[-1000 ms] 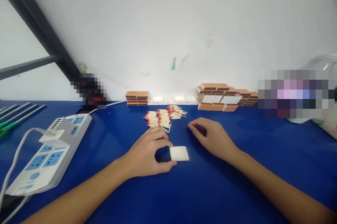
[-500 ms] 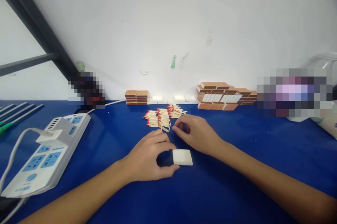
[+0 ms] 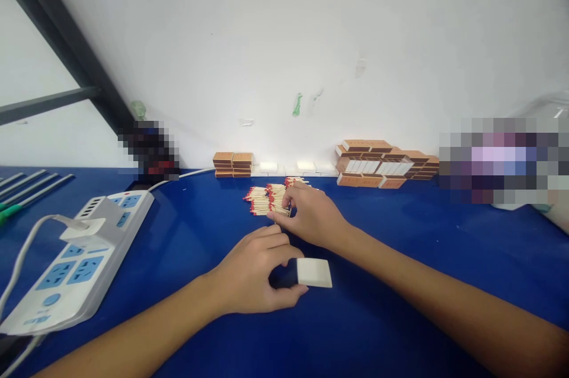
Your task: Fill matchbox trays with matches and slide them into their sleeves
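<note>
My left hand [image 3: 255, 271] holds a small white matchbox tray [image 3: 315, 272] by its left end, thumb below and fingers above, low over the blue table. The tray's inside cannot be made out. Beyond it, my right hand [image 3: 313, 212] reaches over the near right part of a pile of red-tipped matches [image 3: 261, 206]. Its thumb and curled fingers are apart, with match ends showing between them. The hand covers part of the pile, so I cannot see whether any match is pinched.
Small stacked matchboxes [image 3: 232, 165] stand by the wall, left of white trays [image 3: 268, 167]. A larger matchbox stack [image 3: 377, 165] is at the right. A power strip [image 3: 84, 265] with a white cable lies on the left of the blue table [image 3: 391, 330].
My right hand has moved left and over the matches, its thumb and fingers spreading apart. My left hand keeps hold of the white tray, nearly in place. The view has shifted slightly.
</note>
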Demonstrator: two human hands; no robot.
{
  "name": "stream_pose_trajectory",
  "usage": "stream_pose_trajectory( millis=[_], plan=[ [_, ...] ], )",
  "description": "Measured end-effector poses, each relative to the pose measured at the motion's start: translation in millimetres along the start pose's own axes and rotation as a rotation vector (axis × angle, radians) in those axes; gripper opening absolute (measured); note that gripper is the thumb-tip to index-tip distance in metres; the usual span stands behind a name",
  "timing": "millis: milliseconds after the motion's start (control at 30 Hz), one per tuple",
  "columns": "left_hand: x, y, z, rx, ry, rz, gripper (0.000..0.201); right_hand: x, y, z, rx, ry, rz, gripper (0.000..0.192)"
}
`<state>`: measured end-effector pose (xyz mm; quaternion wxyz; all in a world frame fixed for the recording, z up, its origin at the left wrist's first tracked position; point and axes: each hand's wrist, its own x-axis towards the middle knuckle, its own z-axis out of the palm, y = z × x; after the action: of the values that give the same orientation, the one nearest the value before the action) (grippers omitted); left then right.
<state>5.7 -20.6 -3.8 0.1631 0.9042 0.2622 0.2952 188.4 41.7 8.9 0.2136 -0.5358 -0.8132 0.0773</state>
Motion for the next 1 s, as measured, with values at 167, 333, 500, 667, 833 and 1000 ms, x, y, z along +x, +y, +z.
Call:
stream_pose_trajectory(
  millis=[167,333,500,667,833,1000],
  plan=[
    [0.5,0.7,-0.3,-0.004,0.008,-0.004,0.026,1.9,-5.0,-2.2,-0.053,-0.096,0.041,0.024],
    [0.5,0.9,-0.4,-0.007,0.008,-0.007,0.026,6.1,-5.8,-5.9,-0.089,-0.168,0.016,0.017],
    [1.4,1.7,-1.6,-0.006,0.011,-0.015,0.027,11.5,-6.6,-13.3,-0.133,-0.256,-0.025,0.018],
    [1.7,2.0,-1.7,-0.016,-0.001,-0.026,0.028,12.3,-7.0,-22.1,-0.155,-0.306,-0.031,0.019],
    [1.9,1.6,-2.2,-0.029,-0.007,-0.039,0.028,12.1,-5.4,-22.3,-0.151,-0.333,-0.040,0.024],
    [1.1,0.6,-2.5,-0.016,-0.003,-0.042,0.028,13.4,-7.1,-23.8,-0.174,-0.366,-0.048,0.024]
  ],
)
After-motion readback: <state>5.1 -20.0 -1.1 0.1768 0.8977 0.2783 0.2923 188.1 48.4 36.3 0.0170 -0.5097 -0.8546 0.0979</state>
